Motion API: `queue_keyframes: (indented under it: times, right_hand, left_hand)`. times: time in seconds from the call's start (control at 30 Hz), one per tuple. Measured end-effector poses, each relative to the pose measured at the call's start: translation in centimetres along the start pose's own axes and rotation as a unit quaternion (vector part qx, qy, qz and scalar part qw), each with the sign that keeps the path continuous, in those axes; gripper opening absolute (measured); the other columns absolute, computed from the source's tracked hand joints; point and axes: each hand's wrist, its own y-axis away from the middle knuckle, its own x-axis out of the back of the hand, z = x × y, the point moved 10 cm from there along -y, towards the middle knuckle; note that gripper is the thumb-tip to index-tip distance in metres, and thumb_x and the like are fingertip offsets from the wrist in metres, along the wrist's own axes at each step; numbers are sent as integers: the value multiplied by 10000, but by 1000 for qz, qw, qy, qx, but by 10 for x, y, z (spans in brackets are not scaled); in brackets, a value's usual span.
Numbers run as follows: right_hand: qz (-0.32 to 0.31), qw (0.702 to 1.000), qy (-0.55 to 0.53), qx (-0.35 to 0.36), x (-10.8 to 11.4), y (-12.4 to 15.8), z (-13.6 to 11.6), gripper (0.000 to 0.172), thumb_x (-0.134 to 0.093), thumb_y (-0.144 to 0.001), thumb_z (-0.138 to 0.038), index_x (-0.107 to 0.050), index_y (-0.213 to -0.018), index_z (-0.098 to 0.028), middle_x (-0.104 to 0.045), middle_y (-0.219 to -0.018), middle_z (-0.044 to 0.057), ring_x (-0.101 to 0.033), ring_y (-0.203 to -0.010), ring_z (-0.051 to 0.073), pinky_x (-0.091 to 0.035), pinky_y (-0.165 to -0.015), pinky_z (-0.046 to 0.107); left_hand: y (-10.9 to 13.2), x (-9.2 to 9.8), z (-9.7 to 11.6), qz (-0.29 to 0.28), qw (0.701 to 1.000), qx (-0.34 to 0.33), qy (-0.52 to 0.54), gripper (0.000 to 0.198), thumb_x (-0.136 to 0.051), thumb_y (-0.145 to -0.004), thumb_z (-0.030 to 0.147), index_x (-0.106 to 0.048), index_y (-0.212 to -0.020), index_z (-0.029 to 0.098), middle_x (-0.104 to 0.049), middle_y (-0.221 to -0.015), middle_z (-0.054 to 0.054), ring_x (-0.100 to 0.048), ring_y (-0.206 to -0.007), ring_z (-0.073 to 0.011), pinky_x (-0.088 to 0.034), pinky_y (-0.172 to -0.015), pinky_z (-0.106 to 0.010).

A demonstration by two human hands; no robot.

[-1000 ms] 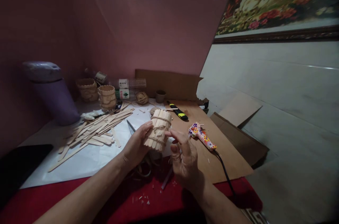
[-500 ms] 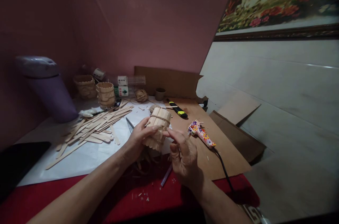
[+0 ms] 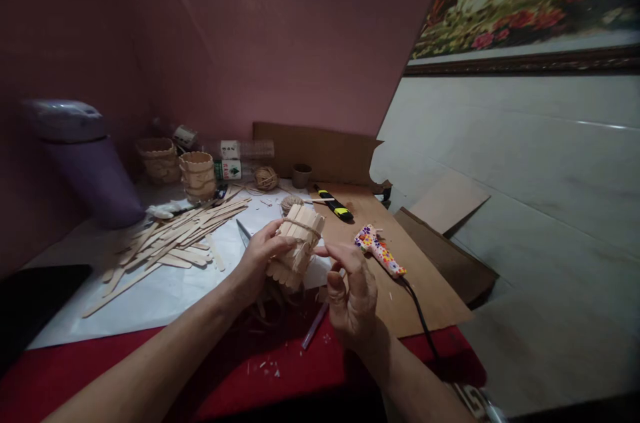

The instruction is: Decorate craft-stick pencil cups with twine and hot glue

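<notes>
A small cup of craft sticks (image 3: 300, 223) with twine wound round it is tilted in my left hand (image 3: 260, 256). My left thumb lies across its front, with the fingers behind it. To its right is my right hand (image 3: 353, 296). Its index finger reaches toward the cup's side while the other fingers are curled; nothing plainly shows in its grip. Whether the fingertip touches the cup I cannot tell. Behind the cup sits a ball of twine (image 3: 291, 204). Below, a clear glue stick (image 3: 315, 326) lies on the red cloth (image 3: 225, 370).
Loose craft sticks (image 3: 180, 243) are heaped on white paper at left, before two finished cups (image 3: 198, 176) and a purple tumbler (image 3: 93, 170). A flowered glue gun (image 3: 380, 250) and a utility knife (image 3: 335, 204) rest on cardboard (image 3: 425, 293) at right. Scissors blades (image 3: 243, 231) show beside my left hand.
The cup has tipped a little more to the right in my left hand. My right hand has drawn slightly right, its index finger moving off the cup's front toward its edge.
</notes>
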Motion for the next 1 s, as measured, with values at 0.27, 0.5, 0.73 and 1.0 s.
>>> queue_keyframes:
  times: [0.27,0.5,0.73,1.0]
  right_hand:
    - [-35,999,24,2,-9,-2,-1,402,-378,-1035,-262,-454,-1428,-233,-682,-1204,91,-518,-1123,243,-515,-939,427]
    - [-36,999,30,-17,-11,-1,5,434,-365,-1039,-293,-428,-1466,-258,-663,-1213,85,-523,-1151,249,-500,-967,440]
    - [-19,999,17,-41,-4,1,9,460,-334,-1046,-277,-367,-1504,-278,-658,-1254,73,-511,-1182,244,-483,-990,451]
    - [-4,998,11,-58,-1,3,14,437,-329,-1046,-302,-384,-1479,-276,-646,-1239,90,-529,-1148,247,-498,-892,431]
  left_hand:
    - [-2,-1,-8,-17,1000,-7,-21,538,-730,-709,323,-591,-1200,154,-680,-1004,-54,-608,-852,-190,-475,-725,-271]
    - [4,-11,-8,-43,998,22,47,478,-670,-786,421,-598,-1190,175,-689,-1011,-65,-629,-842,-205,-504,-700,-289]
    - [7,-15,-7,-28,993,67,94,559,-693,-707,329,-575,-1220,140,-716,-998,-94,-661,-858,-236,-524,-686,-293]
    - [8,-17,-4,-33,996,54,62,580,-727,-689,335,-567,-1210,137,-702,-990,-88,-641,-779,-198,-503,-668,-282]
